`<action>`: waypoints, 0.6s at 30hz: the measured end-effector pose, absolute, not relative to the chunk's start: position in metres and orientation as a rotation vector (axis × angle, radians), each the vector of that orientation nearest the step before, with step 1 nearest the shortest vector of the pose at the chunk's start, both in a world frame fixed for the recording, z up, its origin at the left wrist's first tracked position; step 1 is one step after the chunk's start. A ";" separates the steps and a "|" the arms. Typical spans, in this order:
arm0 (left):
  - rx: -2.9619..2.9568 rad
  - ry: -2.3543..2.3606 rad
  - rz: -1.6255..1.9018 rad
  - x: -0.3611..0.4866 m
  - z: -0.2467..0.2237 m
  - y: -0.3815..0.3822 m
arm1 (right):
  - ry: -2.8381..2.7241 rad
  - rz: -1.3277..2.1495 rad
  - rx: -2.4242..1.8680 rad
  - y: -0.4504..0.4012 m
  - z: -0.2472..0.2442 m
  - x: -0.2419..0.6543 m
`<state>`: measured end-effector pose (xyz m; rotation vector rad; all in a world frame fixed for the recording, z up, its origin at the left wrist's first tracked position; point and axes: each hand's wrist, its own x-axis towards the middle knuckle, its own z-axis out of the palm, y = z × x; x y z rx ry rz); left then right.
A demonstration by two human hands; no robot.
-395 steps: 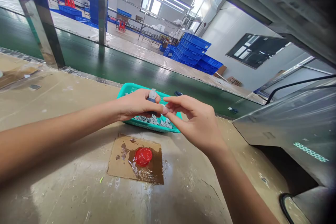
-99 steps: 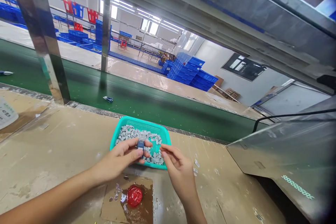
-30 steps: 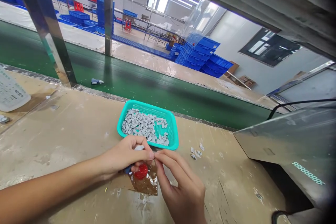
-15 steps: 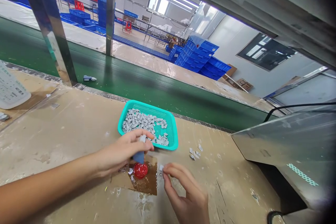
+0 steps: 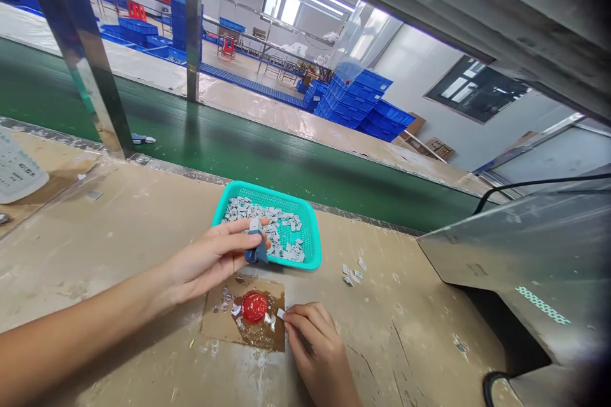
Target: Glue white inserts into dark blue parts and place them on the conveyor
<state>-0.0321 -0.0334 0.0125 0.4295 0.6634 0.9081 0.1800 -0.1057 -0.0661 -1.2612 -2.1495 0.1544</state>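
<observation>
My left hand (image 5: 217,261) grips a small blue-and-grey plastic part (image 5: 256,243) between thumb and fingers, over the near edge of a turquoise basket (image 5: 314,235). Many small grey plastic pieces (image 5: 248,211) lie in that basket. My right hand (image 5: 317,340) pinches a small light-grey piece (image 5: 280,313) at the right edge of a stained cardboard sheet (image 5: 214,324). On the cardboard sits a round red cap or dish (image 5: 254,307), with wet, shiny patches and a few pale bits around it.
Several loose grey pieces (image 5: 353,273) lie on the table right of the basket. A green conveyor belt (image 5: 286,172) runs behind, carrying another blue-grey part (image 5: 143,139). A metal housing (image 5: 520,267) stands at right, a white container (image 5: 19,168) at left.
My left hand has raised and turned the blue-and-grey part, uncovering more of the red item. My right hand has moved left and slightly down with its grey piece to the cardboard's edge.
</observation>
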 end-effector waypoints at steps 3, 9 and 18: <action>0.397 0.637 0.859 -0.033 0.010 -0.034 | -2.166 0.143 -1.261 -0.106 -0.065 0.181; 0.384 0.653 0.829 -0.031 0.009 -0.034 | -2.169 0.111 -1.251 -0.104 -0.060 0.179; 0.446 0.645 0.704 -0.027 0.005 -0.041 | -2.174 0.105 -1.207 -0.102 -0.055 0.181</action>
